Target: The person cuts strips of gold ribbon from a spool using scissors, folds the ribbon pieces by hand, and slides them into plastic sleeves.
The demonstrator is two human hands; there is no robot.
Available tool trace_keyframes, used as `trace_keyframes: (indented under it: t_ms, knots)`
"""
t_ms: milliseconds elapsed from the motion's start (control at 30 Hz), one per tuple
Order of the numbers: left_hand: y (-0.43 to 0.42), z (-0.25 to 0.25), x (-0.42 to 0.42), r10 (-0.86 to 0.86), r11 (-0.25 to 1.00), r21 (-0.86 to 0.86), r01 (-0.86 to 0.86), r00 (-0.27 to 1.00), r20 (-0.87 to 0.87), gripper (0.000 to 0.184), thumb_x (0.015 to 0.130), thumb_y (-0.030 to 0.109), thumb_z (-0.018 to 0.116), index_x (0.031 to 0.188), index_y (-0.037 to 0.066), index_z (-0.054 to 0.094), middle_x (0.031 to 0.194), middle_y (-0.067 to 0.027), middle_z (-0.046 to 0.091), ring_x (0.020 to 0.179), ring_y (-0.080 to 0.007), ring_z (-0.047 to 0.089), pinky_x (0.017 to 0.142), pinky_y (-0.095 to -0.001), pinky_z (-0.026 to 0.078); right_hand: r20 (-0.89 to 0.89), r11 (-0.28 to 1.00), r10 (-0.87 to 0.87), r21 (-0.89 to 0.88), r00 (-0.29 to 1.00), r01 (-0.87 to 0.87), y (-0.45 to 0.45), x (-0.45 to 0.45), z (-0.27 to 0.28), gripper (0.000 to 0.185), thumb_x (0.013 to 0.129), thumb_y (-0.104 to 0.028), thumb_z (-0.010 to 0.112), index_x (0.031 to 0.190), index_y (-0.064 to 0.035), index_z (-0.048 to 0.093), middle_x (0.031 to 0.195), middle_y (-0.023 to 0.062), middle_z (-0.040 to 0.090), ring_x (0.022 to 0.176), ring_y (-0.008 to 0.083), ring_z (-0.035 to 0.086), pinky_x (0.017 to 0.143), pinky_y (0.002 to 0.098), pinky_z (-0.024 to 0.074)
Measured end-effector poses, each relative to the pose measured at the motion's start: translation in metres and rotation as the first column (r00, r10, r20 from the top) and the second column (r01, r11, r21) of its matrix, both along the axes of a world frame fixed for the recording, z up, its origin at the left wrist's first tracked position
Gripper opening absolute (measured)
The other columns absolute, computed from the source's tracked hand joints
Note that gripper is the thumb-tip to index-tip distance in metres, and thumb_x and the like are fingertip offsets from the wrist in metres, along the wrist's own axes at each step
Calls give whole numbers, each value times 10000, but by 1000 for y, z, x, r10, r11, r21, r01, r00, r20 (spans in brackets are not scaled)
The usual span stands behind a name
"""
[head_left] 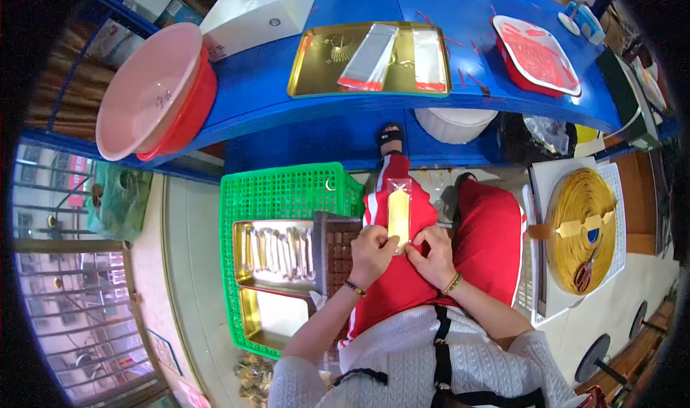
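Observation:
A narrow gold strip in a clear plastic sleeve [399, 210] stands lengthwise over the person's red trousers. My left hand [373, 253] pinches its lower left edge. At the lower right corner of the same sleeve, my right hand [431, 253] has its fingers closed. What lies between the fingertips is partly hidden. Beyond the knees, a gold tray [316, 63] on the blue table holds flat clear sleeves with red ends [370, 56]. Left of my left hand, another gold tray [277, 284] carries a row of wrapped pieces.
The blue table [266, 95] also bears pink and red basins [151, 95], a white box [262, 12] and a red-rimmed tray [539, 56] of red strips. A green crate [287, 185] stands at left. On the right are a yellow tape roll [568, 228] and scissors [583, 275].

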State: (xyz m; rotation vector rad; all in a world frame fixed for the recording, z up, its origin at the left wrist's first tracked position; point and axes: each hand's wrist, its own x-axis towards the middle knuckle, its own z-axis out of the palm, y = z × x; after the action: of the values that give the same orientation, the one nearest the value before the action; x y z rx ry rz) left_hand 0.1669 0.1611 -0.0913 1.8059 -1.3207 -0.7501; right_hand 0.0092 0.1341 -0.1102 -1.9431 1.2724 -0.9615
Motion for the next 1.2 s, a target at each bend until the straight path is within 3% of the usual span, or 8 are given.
trace_keyframes:
  t_ms: [200, 333, 500, 633, 700, 833, 1167, 1200]
  knots:
    - [15, 5, 9, -14, 997, -73, 3, 987, -159, 157, 731, 89, 688, 738, 8, 553, 605, -67, 529, 548, -109, 505, 511, -266, 416, 152, 997, -35, 73, 988, 24, -12, -1, 18, 304, 683, -116, 730, 921, -28, 561, 801, 97, 588, 644, 187, 572, 609, 296, 476]
    - [20, 8, 4, 13, 1000, -7, -18, 898, -440, 151, 737, 75, 689, 740, -2, 560, 654, -80, 568, 576, -108, 526, 532, -263, 432, 304, 895, 37, 414, 952, -167, -15, 6, 33, 245, 785, -128, 656, 973, 2, 568, 743, 84, 625, 607, 108, 572, 549, 243, 459]
    - [29, 13, 18, -62, 996, -81, 47, 981, -186, 90, 763, 58, 644, 776, -3, 579, 709, -72, 569, 636, -125, 535, 563, -257, 429, 336, 778, 176, 528, 925, -340, -3, 8, 24, 104, 842, -101, 589, 872, -4, 610, 706, 67, 629, 623, 88, 583, 576, 235, 472]
    - [50, 29, 81, 401, 916, 21, -400, 915, -50, 84, 758, 97, 615, 755, 31, 563, 683, -110, 572, 623, -172, 566, 564, -303, 452, 367, 792, 82, 540, 926, -284, -8, -2, 26, 118, 863, -57, 549, 959, -1, 588, 788, 36, 617, 681, 71, 572, 582, 208, 477]
    - [74, -4, 146, 471, 865, -223, -448, 880, 60, 64, 745, 77, 604, 742, 41, 552, 664, -135, 570, 607, -240, 580, 560, -338, 460, 365, 793, 44, 553, 930, -254, -12, -15, 23, 114, 863, -50, 549, 958, -2, 589, 783, 27, 603, 683, 66, 565, 584, 209, 480]
    - [122, -41, 258, 521, 697, -62, -715, 445, 728, 96, 739, 120, 577, 796, 54, 538, 708, -174, 598, 672, -368, 590, 605, -449, 470, 292, 821, 15, 543, 956, -179, -13, -49, 22, 106, 870, -55, 535, 949, -6, 586, 766, 12, 581, 670, 68, 547, 579, 209, 471]
    - [167, -132, 353, 335, 710, 166, -684, 536, 775, 401, 614, 198, 721, 954, 53, 567, 908, -163, 587, 832, -337, 571, 717, -409, 476, 64, 824, -201, 550, 977, 134, 5, -136, 65, 112, 874, -63, 539, 951, -8, 600, 812, 15, 594, 717, 84, 552, 640, 221, 471]
    - [165, -111, 330, 267, 876, 19, -483, 517, 813, 361, 643, 171, 705, 953, 23, 594, 869, -178, 606, 787, -341, 586, 680, -415, 483, 85, 826, -281, 528, 956, 196, 9, -155, 60, 118, 873, -79, 541, 937, -1, 603, 819, 22, 604, 709, 91, 561, 626, 236, 472]
